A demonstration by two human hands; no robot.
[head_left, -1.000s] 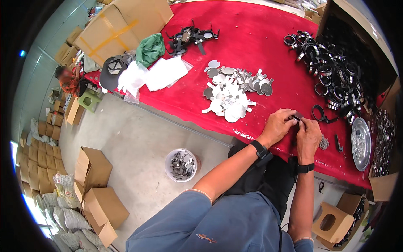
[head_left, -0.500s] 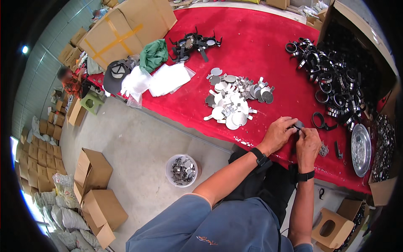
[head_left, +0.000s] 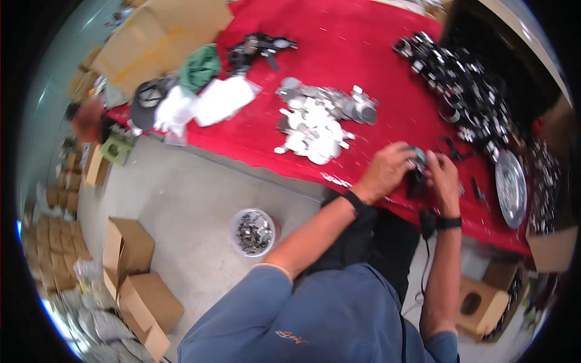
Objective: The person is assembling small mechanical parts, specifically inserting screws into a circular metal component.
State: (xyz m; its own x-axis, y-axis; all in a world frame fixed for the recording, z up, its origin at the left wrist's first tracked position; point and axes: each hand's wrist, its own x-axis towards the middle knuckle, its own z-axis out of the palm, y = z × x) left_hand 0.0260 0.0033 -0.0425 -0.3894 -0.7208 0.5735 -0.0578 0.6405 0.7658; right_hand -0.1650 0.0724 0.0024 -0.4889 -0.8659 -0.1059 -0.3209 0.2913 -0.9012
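Note:
At the near edge of the red-covered table, my left hand (head_left: 385, 172) pinches a small black ring-shaped part (head_left: 417, 160) with a grey-green round face, blurred by motion. My right hand (head_left: 445, 181) grips the same part from the other side, fingers closed at its edge. A dark strap-like piece hangs below the part between my hands. Beyond my left hand lies a pile of flat silver discs with tabs (head_left: 315, 124). Past my right hand, one loose black ring (head_left: 449, 148) rests near a heap of black rings (head_left: 463, 91).
A shiny metal tray (head_left: 511, 189) stands at the right, by a box of small metal pieces (head_left: 544, 187). Finished-looking black parts (head_left: 257, 49), white plastic bags (head_left: 224, 100), a green cloth (head_left: 200, 68) and a cap (head_left: 147, 103) lie farther left. A white bucket (head_left: 234, 233) sits on the floor.
The whole view has shifted, so the table things appear higher and farther left. Between my hands, the part has turned, showing its round face and a dark strap below.

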